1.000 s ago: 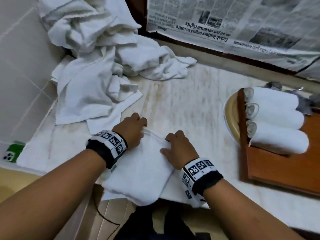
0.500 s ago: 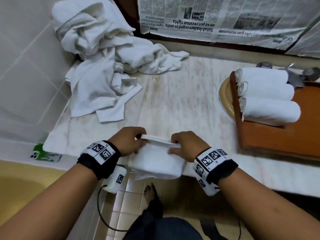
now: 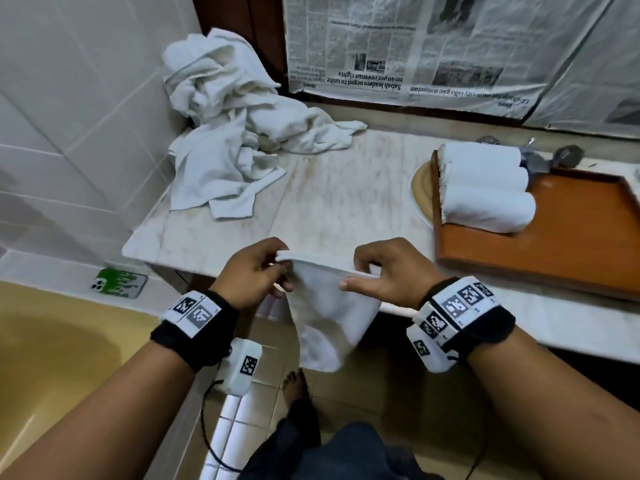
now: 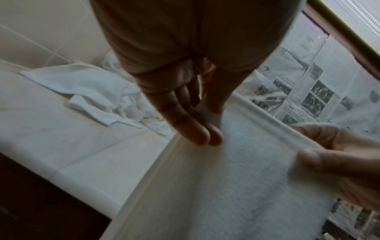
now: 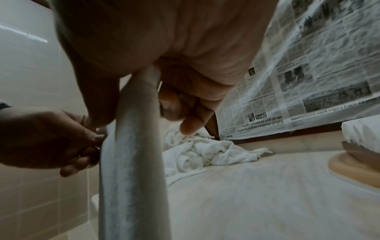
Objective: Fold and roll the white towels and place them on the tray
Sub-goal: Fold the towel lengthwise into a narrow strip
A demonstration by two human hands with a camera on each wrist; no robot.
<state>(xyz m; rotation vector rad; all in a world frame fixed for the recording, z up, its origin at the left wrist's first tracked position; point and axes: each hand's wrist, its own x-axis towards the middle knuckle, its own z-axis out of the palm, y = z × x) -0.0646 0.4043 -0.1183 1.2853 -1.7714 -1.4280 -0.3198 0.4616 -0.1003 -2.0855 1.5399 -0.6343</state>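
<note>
A folded white towel [image 3: 332, 313] is held up by its top edge, just off the near edge of the marble counter [image 3: 346, 202], hanging free below. One top corner is pinched by the left hand [image 3: 252, 275], the other by the right hand [image 3: 388, 271]. Three rolled towels [image 3: 485, 188] are seen side by side on the wooden tray [image 3: 571, 251] at right. A heap of loose towels [image 3: 235, 133] is noted at the counter's far left.
</note>
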